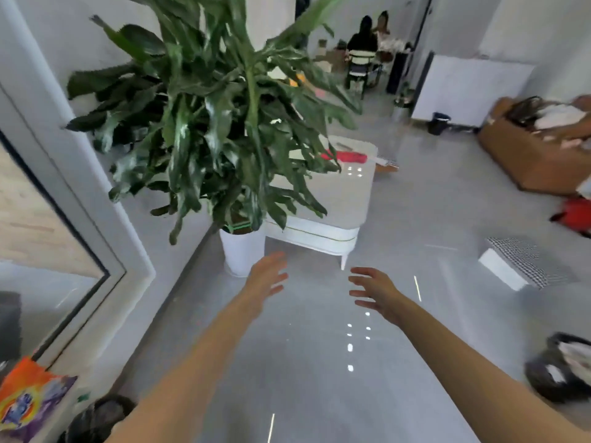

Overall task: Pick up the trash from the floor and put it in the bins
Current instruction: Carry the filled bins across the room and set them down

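Note:
Both my arms reach forward over the glossy grey floor. My left hand (267, 278) is spread with straight fingers and holds nothing. My right hand (374, 290) is also spread and empty. A bin lined with a black bag (558, 369) sits at the right edge with white trash inside. Another dark bin (96, 420) stands at the bottom left, next to an orange and purple detergent bag (28, 398). A white and checkered box (518, 263) lies on the floor to the right. A red item (575, 215) lies by the far right edge.
A tall green plant in a white pot (243, 251) stands just ahead on the left. Behind it is a low white table (339, 199) with a red thing on top. A brown sofa (537, 155) is at the right. Two people sit far back; a small dark bin (438, 123) stands near a white cabinet.

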